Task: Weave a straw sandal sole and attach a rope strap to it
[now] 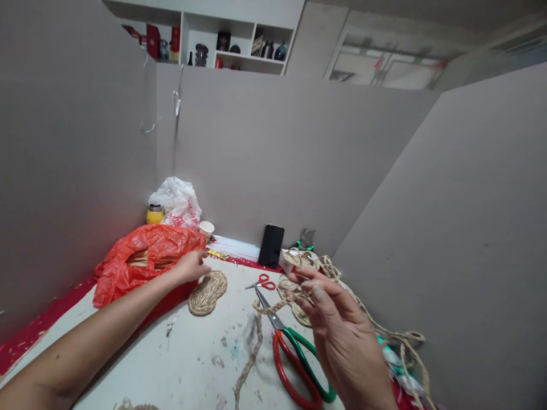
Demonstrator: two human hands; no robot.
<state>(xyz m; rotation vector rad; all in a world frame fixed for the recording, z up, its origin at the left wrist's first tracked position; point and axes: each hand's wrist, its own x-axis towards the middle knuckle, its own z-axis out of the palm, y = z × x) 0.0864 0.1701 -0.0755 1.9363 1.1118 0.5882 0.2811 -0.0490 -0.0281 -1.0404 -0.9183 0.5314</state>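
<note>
My right hand (337,324) is closed, its thumb and fingertips pinching a braided straw cord (258,336). The cord runs left from the fingers, then hangs down over the table. Below it, large scissors (294,341) with one red and one green handle lie with the blades pointing away. My left hand (193,266) reaches forward beside a red plastic bag (123,262), its thumb and forefinger apart and nothing visible in them. Close to it lies a woven sole-shaped piece (208,292). Another coiled woven piece (299,310) is partly hidden behind my right hand.
Small red-handled scissors (262,282) lie mid-table. Behind them, a phone (271,246) leans upright near green-handled pliers (306,240). A paper cup (207,229), a yellow jar (154,214) and a white bag (177,199) stand back left. Loose cord (410,339) trails right; grey partitions (273,142) enclose the table.
</note>
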